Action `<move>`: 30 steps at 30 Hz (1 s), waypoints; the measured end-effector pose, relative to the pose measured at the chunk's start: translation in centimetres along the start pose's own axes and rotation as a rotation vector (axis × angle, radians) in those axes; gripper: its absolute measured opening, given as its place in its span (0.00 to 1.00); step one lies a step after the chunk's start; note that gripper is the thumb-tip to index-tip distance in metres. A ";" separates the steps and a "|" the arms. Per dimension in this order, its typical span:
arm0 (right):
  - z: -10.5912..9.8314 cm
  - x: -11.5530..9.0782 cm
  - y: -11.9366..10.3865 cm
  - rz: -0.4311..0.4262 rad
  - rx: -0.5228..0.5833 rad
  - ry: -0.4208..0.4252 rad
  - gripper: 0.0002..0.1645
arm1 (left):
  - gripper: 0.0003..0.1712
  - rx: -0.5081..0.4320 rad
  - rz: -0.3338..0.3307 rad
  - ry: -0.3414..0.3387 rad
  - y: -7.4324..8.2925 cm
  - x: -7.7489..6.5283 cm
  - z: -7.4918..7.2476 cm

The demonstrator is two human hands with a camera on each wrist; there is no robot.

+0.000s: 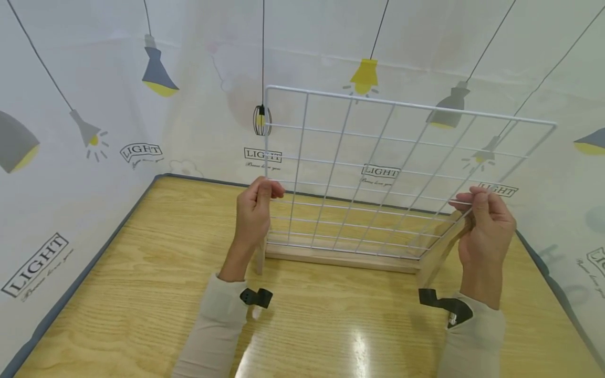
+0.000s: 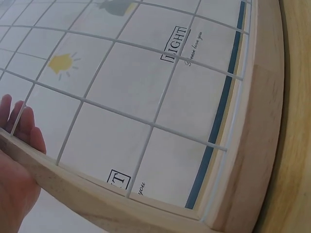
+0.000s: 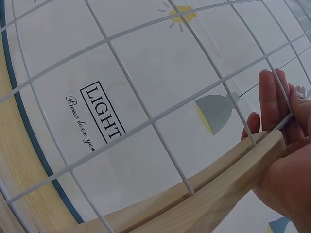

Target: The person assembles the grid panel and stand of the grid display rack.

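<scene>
A white wire grid panel (image 1: 350, 142) stands tilted in a pale wooden frame (image 1: 340, 258), its lower edge along the bottom bar. My left hand (image 1: 255, 210) holds the panel's left edge between thumb and fingers, just above the wooden side post. In the left wrist view its fingers (image 2: 36, 138) show through the wires beside the wood. On the other side, my right hand (image 1: 489, 226) pinches the right edge near the top of the right wooden post (image 1: 441, 249). From the right wrist view, the grid's side lies along a groove in that post (image 3: 228, 189).
The frame stands on a wood-grain table (image 1: 156, 294). Behind and beside it hangs a pale sheet (image 1: 198, 105) printed with lamps and lettering. A dark blue edge (image 1: 113, 239) runs along the table's sides and back. Black straps (image 1: 257, 297) sit on both wrists.
</scene>
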State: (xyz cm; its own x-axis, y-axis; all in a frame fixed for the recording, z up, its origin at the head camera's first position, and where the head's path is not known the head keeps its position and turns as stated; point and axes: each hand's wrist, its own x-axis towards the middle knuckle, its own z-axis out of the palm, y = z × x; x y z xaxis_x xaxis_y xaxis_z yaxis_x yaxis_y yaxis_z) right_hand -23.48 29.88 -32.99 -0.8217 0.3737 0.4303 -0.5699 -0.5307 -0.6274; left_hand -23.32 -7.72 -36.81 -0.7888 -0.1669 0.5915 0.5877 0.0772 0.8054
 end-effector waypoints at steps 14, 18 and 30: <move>0.0 -0.1 0.6 -0.048 -0.038 0.046 0.12 | 0.21 0.008 0.009 -0.036 -0.1 -0.3 -0.4; 0.1 -0.1 0.8 -0.078 -0.093 0.008 0.12 | 0.20 -0.004 0.025 -0.024 -0.1 -0.3 -0.3; -0.1 0.1 0.6 -0.055 -0.041 0.022 0.11 | 0.21 -0.019 0.033 -0.017 0.0 -0.1 0.2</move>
State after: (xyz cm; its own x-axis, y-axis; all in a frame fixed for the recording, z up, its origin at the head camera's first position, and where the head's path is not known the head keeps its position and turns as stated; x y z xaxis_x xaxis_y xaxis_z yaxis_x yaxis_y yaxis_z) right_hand -23.91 29.67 -33.35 -0.7884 0.4187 0.4508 -0.6133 -0.4777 -0.6290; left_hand -23.32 -7.51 -36.87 -0.7716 -0.1476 0.6187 0.6169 0.0638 0.7845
